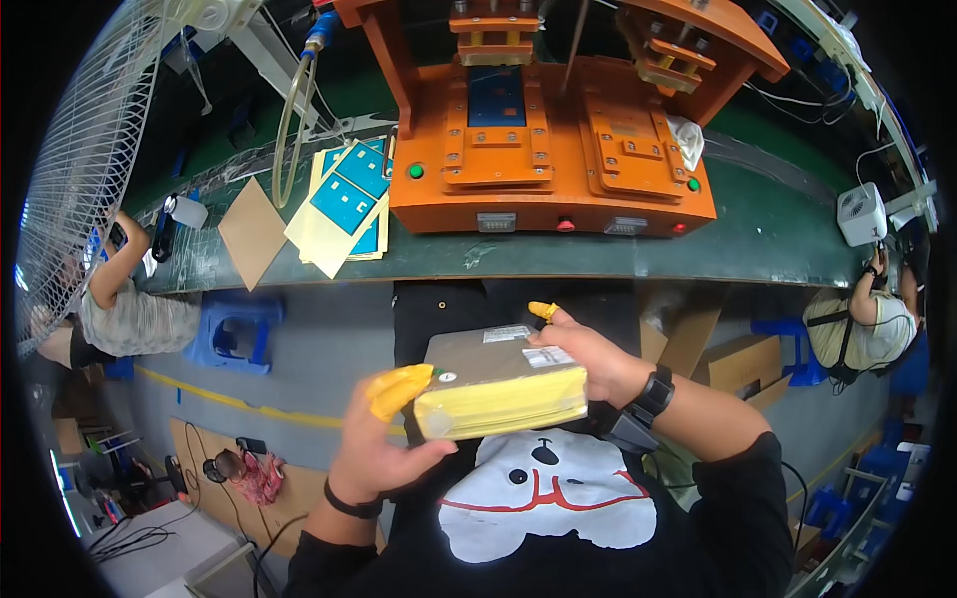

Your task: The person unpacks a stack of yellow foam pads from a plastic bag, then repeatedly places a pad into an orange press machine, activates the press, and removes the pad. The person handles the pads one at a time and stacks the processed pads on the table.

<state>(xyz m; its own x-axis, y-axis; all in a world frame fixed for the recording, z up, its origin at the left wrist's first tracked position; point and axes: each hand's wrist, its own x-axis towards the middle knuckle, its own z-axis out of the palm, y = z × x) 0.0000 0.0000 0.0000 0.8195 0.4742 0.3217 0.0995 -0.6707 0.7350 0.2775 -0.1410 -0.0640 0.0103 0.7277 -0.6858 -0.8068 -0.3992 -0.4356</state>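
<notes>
A thick stack of yellow sheets in a clear wrapper [495, 383], with a grey top sheet and white labels, is held over my lap. My left hand [384, 448] grips its near left corner, with yellow finger cots on the fingertips. My right hand [588, 356] holds the stack's right side from above, one yellow-capped finger raised, a black watch on the wrist. I wear a black shirt with a white cartoon face.
An orange press machine [553, 149] stands on the green workbench [768, 239]. Blue and yellow sheets [344, 204] and a brown card [251, 231] lie left of it. A fan guard [90, 169] stands left. A blue stool [236, 332] and cardboard boxes [743, 364] are below. Seated people are on either side.
</notes>
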